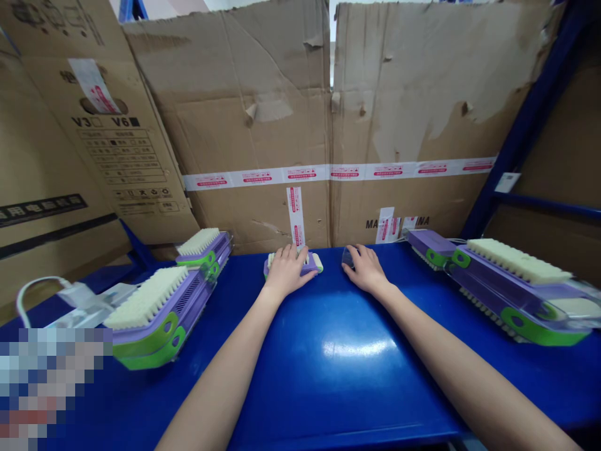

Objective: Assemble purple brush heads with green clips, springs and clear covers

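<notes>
Near the back of the blue table, my left hand [285,268] lies over a small purple and green device [310,266], its fingers across the top and its thumb out to the right. To the right of it, my right hand [365,266] is curled round a small clear, dark-looking piece [348,257] that mostly hides behind the fingers. The two hands are apart, with bare blue surface between them.
Stacked purple and green devices with cream ridged pads stand at the left [157,310] and right [516,275]. A white power strip with a plug [82,297] lies at far left. Taped cardboard [253,138] walls the back; a blue post [521,106] rises at right.
</notes>
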The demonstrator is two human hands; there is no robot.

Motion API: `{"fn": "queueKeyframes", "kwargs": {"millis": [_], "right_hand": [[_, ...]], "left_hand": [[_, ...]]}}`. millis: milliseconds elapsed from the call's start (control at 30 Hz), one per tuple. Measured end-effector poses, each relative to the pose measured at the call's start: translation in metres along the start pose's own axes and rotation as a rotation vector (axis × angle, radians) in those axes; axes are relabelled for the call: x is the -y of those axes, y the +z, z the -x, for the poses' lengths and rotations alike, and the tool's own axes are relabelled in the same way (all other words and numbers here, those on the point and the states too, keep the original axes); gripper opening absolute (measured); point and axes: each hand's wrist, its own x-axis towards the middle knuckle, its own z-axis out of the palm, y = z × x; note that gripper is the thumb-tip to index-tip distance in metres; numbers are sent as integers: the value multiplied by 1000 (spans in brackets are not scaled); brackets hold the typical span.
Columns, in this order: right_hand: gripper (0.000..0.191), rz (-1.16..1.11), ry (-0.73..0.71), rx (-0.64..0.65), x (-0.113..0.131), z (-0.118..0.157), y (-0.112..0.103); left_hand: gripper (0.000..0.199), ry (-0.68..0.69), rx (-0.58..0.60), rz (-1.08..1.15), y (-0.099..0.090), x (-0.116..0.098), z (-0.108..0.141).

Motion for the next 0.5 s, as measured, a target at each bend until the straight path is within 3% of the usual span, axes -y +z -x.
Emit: {"fn": "queueKeyframes", "kwargs": {"millis": [500], "right_hand": [[52, 5, 29, -12, 3, -1, -6]], "left_hand": [[65, -13, -7, 41, 2, 1, 0]]}}
